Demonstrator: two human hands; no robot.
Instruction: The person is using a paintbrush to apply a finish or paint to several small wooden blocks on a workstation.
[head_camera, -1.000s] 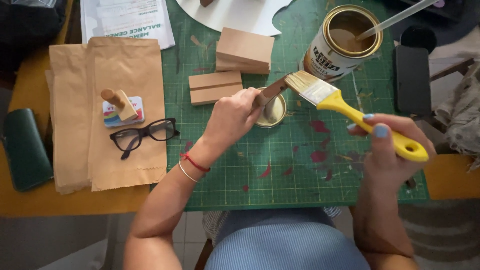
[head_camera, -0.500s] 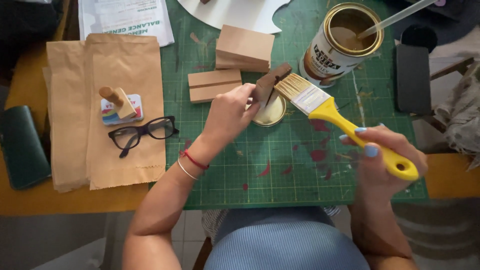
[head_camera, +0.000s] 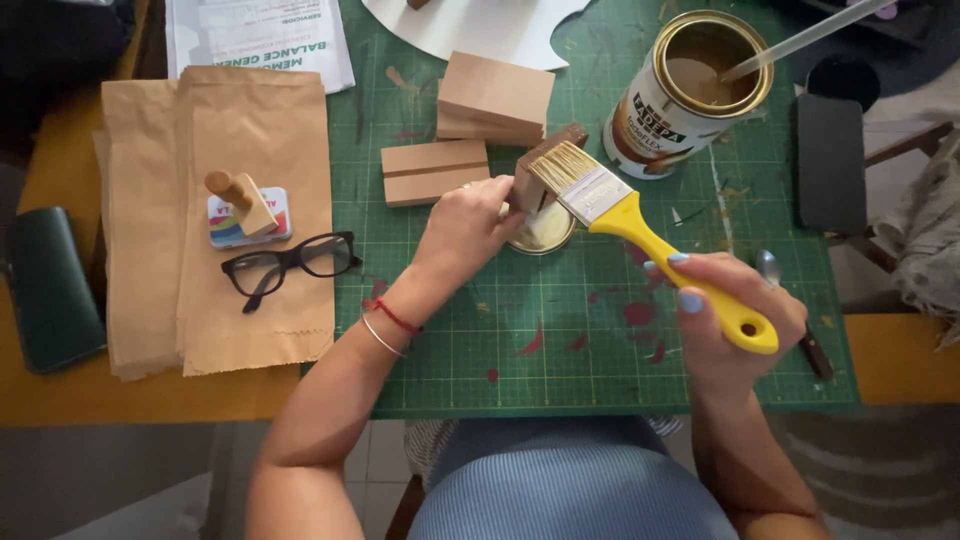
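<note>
Right, left grip: left hand (head_camera: 470, 225) pinches a small wooden block (head_camera: 545, 165), fingers clamped on its near-left side, lifted just above the can lid (head_camera: 543, 228).
Right grip: right hand (head_camera: 725, 320) is wrapped shut around the yellow handle of the paintbrush (head_camera: 610, 205), bristles laid on the block's top face.
Block position: mid-mat, just near of the 2 bare wooden pieces (head_camera: 470, 130), left of the open varnish can (head_camera: 690, 90).
Risk 1: fingertips sit close to the bristles, so a long stroke could smear finish onto them and let the block slip.
Risk 2: a wide sweep to the right could clip the can or the stir stick (head_camera: 800, 40) leaning in it, and tip it.
Risk 3: drips may miss the lid and land on the green cutting mat (head_camera: 600, 360).
Open room: the near half of the mat is free for both wrists.
Left edge: paper bags (head_camera: 220, 240), glasses (head_camera: 290, 262) and a stamp (head_camera: 240, 200) lie well apart from the work.
Right edge: a dark flat slab (head_camera: 830, 160) and a spoon (head_camera: 790, 310) crowd the brush hand's side.
</note>
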